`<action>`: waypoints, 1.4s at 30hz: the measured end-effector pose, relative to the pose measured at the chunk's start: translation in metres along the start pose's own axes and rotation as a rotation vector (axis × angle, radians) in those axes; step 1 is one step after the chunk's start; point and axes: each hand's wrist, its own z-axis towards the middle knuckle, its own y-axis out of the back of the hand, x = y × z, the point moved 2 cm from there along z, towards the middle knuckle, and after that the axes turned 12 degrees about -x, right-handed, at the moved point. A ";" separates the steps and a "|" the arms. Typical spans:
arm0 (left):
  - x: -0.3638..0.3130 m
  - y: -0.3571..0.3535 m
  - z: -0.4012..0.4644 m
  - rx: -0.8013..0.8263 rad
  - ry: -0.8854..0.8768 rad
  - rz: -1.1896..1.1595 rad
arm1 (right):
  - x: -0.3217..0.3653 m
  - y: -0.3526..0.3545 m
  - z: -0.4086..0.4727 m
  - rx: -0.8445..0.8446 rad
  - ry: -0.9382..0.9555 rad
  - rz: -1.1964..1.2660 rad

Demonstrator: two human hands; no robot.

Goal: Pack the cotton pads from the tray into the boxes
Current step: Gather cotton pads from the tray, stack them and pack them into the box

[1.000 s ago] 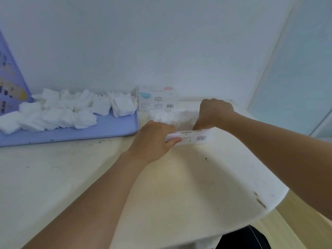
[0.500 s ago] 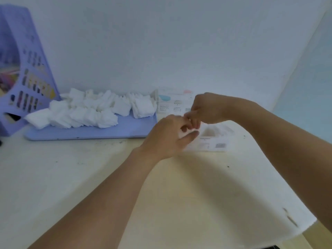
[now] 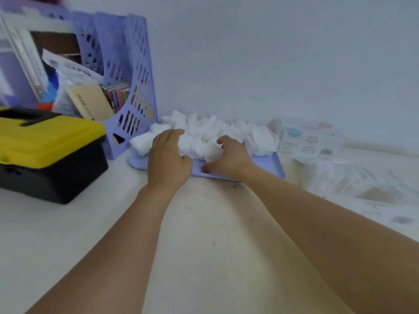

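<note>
A lilac tray [image 3: 269,165] lies against the wall with a heap of white cotton pads [image 3: 210,134] on it. My left hand [image 3: 169,159] reaches over the tray's front left part, fingers spread against the pads. My right hand [image 3: 227,156] is beside it, fingers curved over a clump of pads and thumb low on the tray; neither hand clearly grips anything. To the right, blurred, stands a clear box with pastel labels [image 3: 310,141], and nearer me a filled clear box [image 3: 353,177] of pads.
A yellow and black toolbox [image 3: 45,152] sits at the left. Behind it a lilac slotted file rack [image 3: 133,87] holds papers and booklets. The white table [image 3: 199,234] runs from the tray toward me under both forearms.
Both hands left the filled box on the right and moved left onto the pads in the tray. The view swung left, bringing the toolbox and the rack into sight.
</note>
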 end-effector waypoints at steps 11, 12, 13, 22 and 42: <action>0.009 -0.014 0.002 0.114 0.086 0.266 | -0.001 -0.021 0.011 -0.157 0.113 -0.128; 0.009 -0.015 0.002 0.131 0.071 0.270 | -0.003 -0.021 0.012 -0.157 0.118 -0.114; 0.009 -0.015 0.002 0.153 0.058 0.282 | -0.004 -0.020 0.012 -0.153 0.120 -0.098; 0.011 -0.017 0.001 0.174 0.034 0.268 | -0.011 -0.004 0.018 -0.227 0.085 0.058; 0.006 -0.013 -0.001 0.187 0.048 0.269 | 0.009 -0.028 0.038 -0.100 0.162 -0.107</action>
